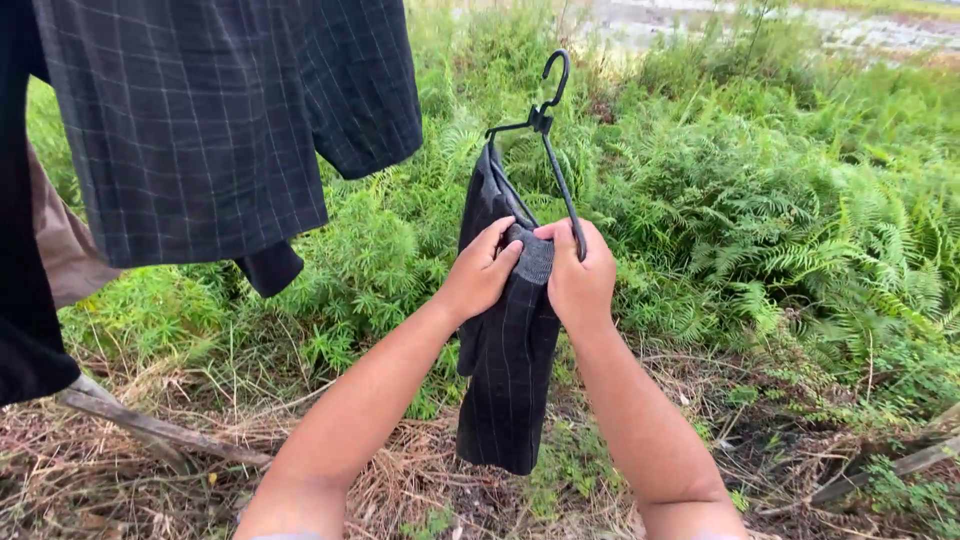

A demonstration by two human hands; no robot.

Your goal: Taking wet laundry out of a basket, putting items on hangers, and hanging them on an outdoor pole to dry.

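Note:
A black plastic hanger (548, 130) is tilted in front of me, hook at the top. A dark checked garment (508, 360) with a grey waistband hangs from it, draped down between my forearms. My left hand (478, 272) pinches the waistband edge at the hanger's lower end. My right hand (578, 278) grips the hanger's arm together with the waistband. Both hands nearly touch each other.
A dark checked shirt (200, 120) hangs at the upper left, with a black cloth (22, 300) and a brown cloth (62, 245) beside it. Ferns and grass (780, 200) fill the background. Dry straw and a wooden stick (150, 428) lie on the ground.

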